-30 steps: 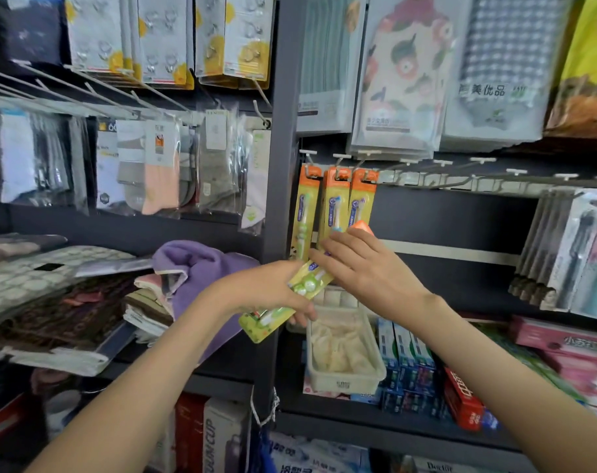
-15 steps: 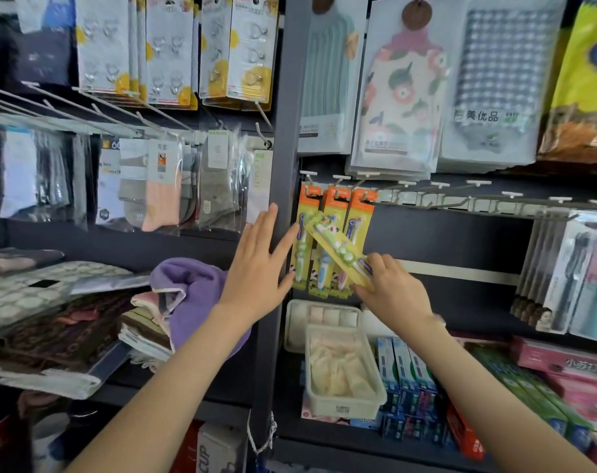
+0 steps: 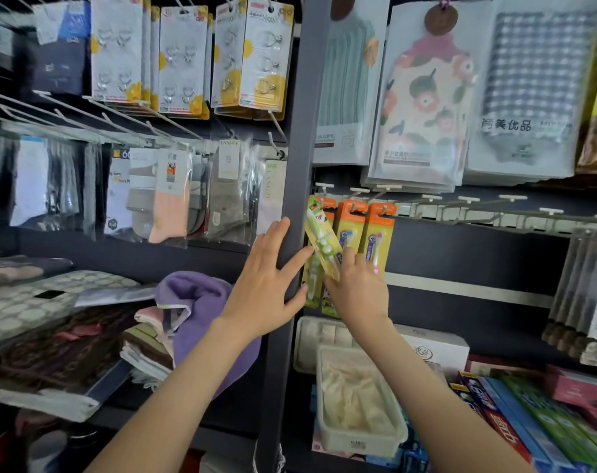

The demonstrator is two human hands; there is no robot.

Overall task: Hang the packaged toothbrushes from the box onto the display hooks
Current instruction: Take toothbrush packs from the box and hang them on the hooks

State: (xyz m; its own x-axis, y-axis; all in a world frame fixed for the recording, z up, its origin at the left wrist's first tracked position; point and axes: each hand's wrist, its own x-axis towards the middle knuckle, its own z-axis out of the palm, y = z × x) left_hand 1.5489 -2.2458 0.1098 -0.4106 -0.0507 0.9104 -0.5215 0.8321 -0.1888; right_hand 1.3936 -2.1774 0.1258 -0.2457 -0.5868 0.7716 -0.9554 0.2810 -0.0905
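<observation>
- Right hand [image 3: 356, 291] has its grip closed on the lower end of a yellow-green packaged toothbrush [image 3: 319, 238], which leans tilted with its top near the leftmost white display hook [image 3: 322, 189].
- Left hand [image 3: 268, 285] holds nothing; its fingers are spread flat against the dark grey shelf post [image 3: 295, 199], one fingertip close to the pack.
- Orange-topped toothbrush packs [image 3: 363, 230] already hang on the neighbour hooks, just beside the held one, and the pack seems not yet seated on its hook.
- Risk one: the pack is tilted, so its hanging hole may miss the hook tip. The card would then slide beside the hook and could drop to the shelf below when the grip loosens.
- Risk two: pushing the pack upward may knock the hanging packs, because they touch or nearly touch it. They could swing or come off.
- Risk three: the grasp is only at the bottom end, so the top is hard to steer.
- Hidden things: the hanging hole of the held pack is too small to make out, and it is not clear whether it already meets the hook.
- The box named in the task is not visible with certainty; a white plastic tray [image 3: 355, 435] stands on the lower shelf, but it seems to hold pale cloth.
- The edges of the view are blurred.
</observation>
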